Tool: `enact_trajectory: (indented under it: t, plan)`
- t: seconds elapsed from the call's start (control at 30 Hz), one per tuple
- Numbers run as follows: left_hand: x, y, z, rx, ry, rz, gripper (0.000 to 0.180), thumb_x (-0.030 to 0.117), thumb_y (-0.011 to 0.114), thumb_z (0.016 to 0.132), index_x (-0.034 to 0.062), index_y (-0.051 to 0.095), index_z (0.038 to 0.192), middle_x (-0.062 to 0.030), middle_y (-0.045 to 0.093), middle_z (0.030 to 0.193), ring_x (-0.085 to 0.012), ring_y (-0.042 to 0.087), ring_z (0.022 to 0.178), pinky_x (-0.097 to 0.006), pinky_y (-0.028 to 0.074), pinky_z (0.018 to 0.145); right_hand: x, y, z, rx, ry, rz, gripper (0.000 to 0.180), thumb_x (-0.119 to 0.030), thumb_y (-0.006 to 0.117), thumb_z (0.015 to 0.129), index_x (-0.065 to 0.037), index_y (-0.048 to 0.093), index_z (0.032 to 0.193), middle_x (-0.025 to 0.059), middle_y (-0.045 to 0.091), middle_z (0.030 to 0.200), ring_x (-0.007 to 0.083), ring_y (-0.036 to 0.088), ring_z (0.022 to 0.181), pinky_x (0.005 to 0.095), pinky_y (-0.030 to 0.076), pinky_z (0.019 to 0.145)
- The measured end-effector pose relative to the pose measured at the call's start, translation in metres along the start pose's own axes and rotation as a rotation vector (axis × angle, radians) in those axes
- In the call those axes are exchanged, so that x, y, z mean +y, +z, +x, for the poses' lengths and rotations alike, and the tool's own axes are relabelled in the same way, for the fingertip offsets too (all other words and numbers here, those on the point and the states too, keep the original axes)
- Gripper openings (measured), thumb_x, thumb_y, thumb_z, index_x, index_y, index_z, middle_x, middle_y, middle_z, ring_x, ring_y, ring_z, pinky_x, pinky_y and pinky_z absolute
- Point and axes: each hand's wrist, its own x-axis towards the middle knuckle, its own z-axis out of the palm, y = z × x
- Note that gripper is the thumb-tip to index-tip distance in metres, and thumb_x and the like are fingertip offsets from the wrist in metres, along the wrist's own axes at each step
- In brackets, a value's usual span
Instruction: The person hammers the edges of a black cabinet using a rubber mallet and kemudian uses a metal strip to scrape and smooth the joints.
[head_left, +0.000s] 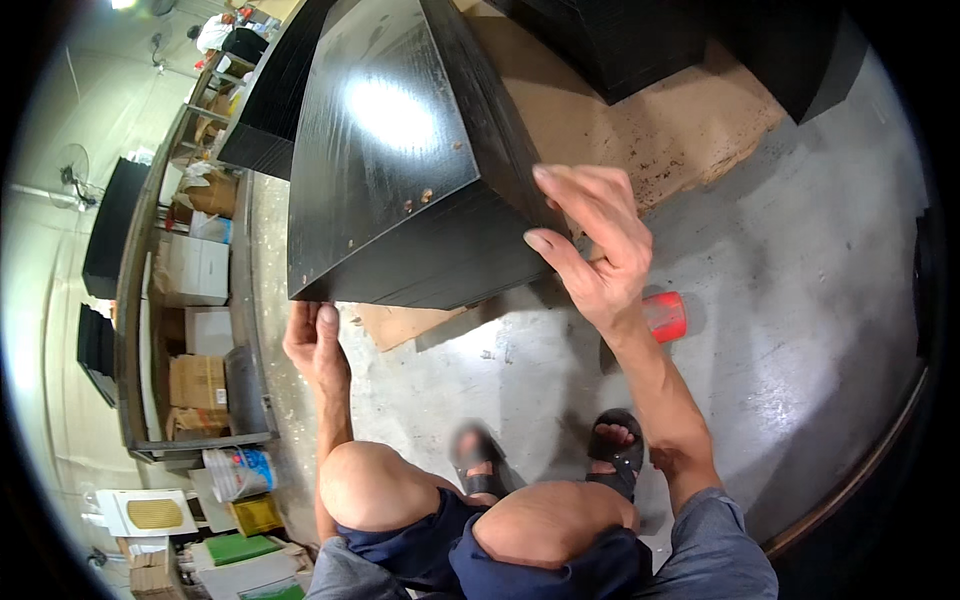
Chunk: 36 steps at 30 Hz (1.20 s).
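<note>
The left hand [318, 350] holds the big black box [390, 190] at its near left corner. The right hand [605, 245] touches its right side, fingers and thumb apart.

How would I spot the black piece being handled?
On the grey floor, find the brown cardboard. In front of its left part is the large black piece, with the left hand at its lower-left corner and the right hand at its right side. Unlike the neighbouring black pieces, it shows a white glare and brownish spots on its top face.
</note>
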Motion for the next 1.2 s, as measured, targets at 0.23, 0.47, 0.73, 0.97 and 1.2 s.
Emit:
enact_trajectory:
  t: [0.23, 0.47, 0.73, 0.97, 1.2]
  plan:
    - [0.004, 0.001, 0.017, 0.083, 0.058, 0.065, 0.050, 0.020, 0.067, 0.092, -0.0066, 0.052, 0.131, -0.0113, 0.065, 0.115, -0.0139, 0.059, 0.101, -0.027, 0.045, 0.091, -0.011, 0.029, 0.029, -0.033, -0.080, -0.005, 0.040, -0.006, 0.080, 0.071, -0.003, 0.070, 0.110, 0.0079, 0.069, 0.105, 0.0205, 0.060, 0.092, 0.0305, 0.051, 0.077]
    - [0.007, 0.000, 0.020, 0.140, 0.155, 0.200, 0.044, 0.029, 0.067, 0.091, 0.0034, 0.061, 0.127, -0.0065, 0.070, 0.096, -0.0090, 0.060, 0.086, -0.025, 0.048, 0.078, -0.017, 0.034, 0.032, -0.012, 0.010, -0.042, 0.031, -0.001, 0.079, 0.070, 0.002, 0.072, 0.100, 0.0102, 0.071, 0.096, 0.0186, 0.062, 0.085, 0.0274, 0.050, 0.074]
    - [0.009, -0.001, 0.015, 0.147, 0.161, 0.313, 0.035, 0.028, 0.067, 0.091, 0.0018, 0.069, 0.114, -0.0020, 0.069, 0.083, -0.0071, 0.057, 0.076, -0.024, 0.047, 0.068, -0.008, 0.033, 0.025, 0.024, -0.030, -0.010, 0.027, -0.002, 0.079, 0.073, 0.002, 0.073, 0.098, 0.0099, 0.070, 0.091, 0.0163, 0.061, 0.080, 0.0249, 0.048, 0.069]
    - [0.008, 0.004, 0.018, 0.175, 0.246, 0.355, 0.032, 0.026, 0.068, 0.091, 0.0008, 0.070, 0.110, 0.0012, 0.064, 0.075, -0.0057, 0.052, 0.068, -0.021, 0.042, 0.060, -0.006, 0.032, 0.027, 0.039, -0.082, -0.059, 0.024, 0.000, 0.079, 0.073, 0.001, 0.073, 0.096, 0.0074, 0.069, 0.088, 0.0150, 0.060, 0.077, 0.0238, 0.047, 0.066]
    - [-0.008, 0.003, 0.007, 0.280, 0.202, 0.230, 0.025, 0.021, 0.067, 0.091, 0.0033, 0.072, 0.108, 0.0028, 0.059, 0.064, -0.0040, 0.048, 0.057, -0.021, 0.039, 0.051, -0.008, 0.035, 0.010, 0.058, -0.021, -0.082, 0.013, 0.000, 0.069, 0.083, 0.005, 0.069, 0.095, 0.0070, 0.066, 0.090, 0.0124, 0.057, 0.081, 0.0248, 0.045, 0.074]
